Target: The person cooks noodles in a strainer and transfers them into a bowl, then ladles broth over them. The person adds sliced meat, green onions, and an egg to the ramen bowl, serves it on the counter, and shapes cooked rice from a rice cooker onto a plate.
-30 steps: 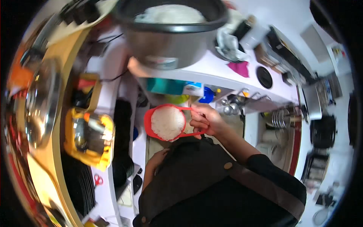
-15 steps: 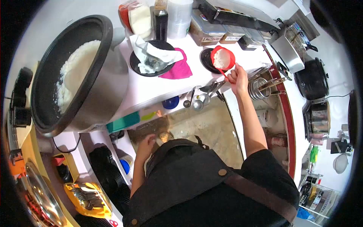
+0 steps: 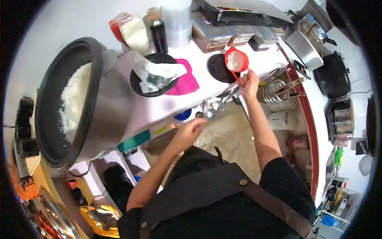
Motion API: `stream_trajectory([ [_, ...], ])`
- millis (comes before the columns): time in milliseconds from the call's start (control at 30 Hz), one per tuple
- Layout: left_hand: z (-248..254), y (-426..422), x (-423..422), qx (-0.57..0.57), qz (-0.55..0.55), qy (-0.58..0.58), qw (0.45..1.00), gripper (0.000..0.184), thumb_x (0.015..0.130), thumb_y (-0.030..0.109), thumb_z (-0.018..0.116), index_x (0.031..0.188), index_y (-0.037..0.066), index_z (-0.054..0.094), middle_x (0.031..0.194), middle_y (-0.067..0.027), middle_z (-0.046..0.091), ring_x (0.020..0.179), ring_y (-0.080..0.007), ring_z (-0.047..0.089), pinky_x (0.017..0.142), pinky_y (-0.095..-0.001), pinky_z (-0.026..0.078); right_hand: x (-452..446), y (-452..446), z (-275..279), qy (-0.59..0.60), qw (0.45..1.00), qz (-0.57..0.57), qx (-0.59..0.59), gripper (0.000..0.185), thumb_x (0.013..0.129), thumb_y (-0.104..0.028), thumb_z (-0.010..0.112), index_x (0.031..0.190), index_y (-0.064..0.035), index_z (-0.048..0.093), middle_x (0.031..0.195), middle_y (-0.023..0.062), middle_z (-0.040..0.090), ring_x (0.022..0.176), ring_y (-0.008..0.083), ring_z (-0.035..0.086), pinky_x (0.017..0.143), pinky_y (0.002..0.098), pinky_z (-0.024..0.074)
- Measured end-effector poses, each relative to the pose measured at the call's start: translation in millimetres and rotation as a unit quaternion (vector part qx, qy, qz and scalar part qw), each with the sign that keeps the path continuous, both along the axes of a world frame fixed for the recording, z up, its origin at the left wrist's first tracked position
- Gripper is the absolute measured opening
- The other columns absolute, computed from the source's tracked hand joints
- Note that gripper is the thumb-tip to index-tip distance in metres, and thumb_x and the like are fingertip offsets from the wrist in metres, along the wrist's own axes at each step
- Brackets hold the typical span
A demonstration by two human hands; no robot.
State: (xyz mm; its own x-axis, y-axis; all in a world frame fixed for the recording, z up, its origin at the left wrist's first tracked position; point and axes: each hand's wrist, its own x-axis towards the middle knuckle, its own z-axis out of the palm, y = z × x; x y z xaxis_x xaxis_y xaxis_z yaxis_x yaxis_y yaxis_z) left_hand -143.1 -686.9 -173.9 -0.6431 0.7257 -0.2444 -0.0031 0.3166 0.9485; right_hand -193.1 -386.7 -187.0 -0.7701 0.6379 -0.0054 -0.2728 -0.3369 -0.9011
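My right hand (image 3: 249,83) is closed around the handle of a red scoop (image 3: 244,55). White rice (image 3: 234,61) lies inside the scoop, which is over the edge of a black round plate or bowl (image 3: 217,68) on the counter. My left hand (image 3: 188,134) is in front of the counter edge, its fingers loosely bent with nothing visible in them. Just beyond it hang metal ladles (image 3: 211,114). At the left stands a large rice cooker pot (image 3: 104,107) with white rice (image 3: 73,99) in it.
On the white counter (image 3: 153,106) a black bowl (image 3: 167,59) holds crumpled white paper beside a pink cloth (image 3: 186,79). Behind are a dark bottle (image 3: 158,34), stacked clear containers (image 3: 178,26) and labelled boxes (image 3: 211,38). Metal strainers (image 3: 276,91) hang at the right.
My left hand has moved up and right, toward the hanging ladles. My right hand still grips the red scoop over the black plate. The view has shifted slightly.
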Motion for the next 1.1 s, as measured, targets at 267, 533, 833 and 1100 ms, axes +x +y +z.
stream_trajectory([
  [267,-36.5,130.3,-106.6,0.090,0.199,-0.031,0.975,0.038,0.084,0.000,0.054,0.122,0.008,0.052,0.098,-0.0075,0.056,0.079,-0.0126,0.058,0.065,-0.0244,0.051,2.1,30.2,-14.3,-0.108,0.933,0.067,0.337,0.038,0.093,-0.025,0.050,0.063,-0.0036,0.045,0.053,-0.0038,0.035,0.052,0.0062,0.032,0.045,0.0267,0.0287],
  [533,-64.2,154.2,-123.7,0.113,0.367,-0.050,0.922,0.034,0.085,0.005,0.054,0.119,0.010,0.055,0.082,-0.0024,0.053,0.067,-0.0093,0.054,0.057,-0.0216,0.047,-8.7,61.5,-10.2,0.096,0.576,0.170,0.794,0.020,0.076,-0.019,0.062,0.062,-0.0136,0.048,0.047,0.0012,0.048,0.043,0.0201,0.051,0.051,0.0365,0.0414],
  [833,-59.7,146.9,-107.6,0.097,0.372,-0.027,0.923,0.030,0.087,0.005,0.051,0.116,0.009,0.057,0.080,-0.0010,0.053,0.066,-0.0084,0.053,0.057,-0.0214,0.046,-5.8,63.9,-13.6,0.080,0.583,0.172,0.790,0.023,0.071,-0.023,0.064,0.060,-0.0150,0.046,0.044,-0.0005,0.046,0.041,0.0182,0.051,0.056,0.0361,0.0390],
  [1100,-47.1,146.1,-104.9,0.067,0.370,-0.025,0.926,0.030,0.087,0.004,0.050,0.116,0.008,0.057,0.082,-0.0008,0.052,0.067,-0.0081,0.052,0.059,-0.0211,0.046,-15.1,70.8,-13.4,0.107,0.563,0.176,0.800,0.021,0.069,-0.023,0.064,0.062,-0.0160,0.046,0.045,-0.0004,0.047,0.042,0.0185,0.052,0.051,0.0345,0.0387],
])
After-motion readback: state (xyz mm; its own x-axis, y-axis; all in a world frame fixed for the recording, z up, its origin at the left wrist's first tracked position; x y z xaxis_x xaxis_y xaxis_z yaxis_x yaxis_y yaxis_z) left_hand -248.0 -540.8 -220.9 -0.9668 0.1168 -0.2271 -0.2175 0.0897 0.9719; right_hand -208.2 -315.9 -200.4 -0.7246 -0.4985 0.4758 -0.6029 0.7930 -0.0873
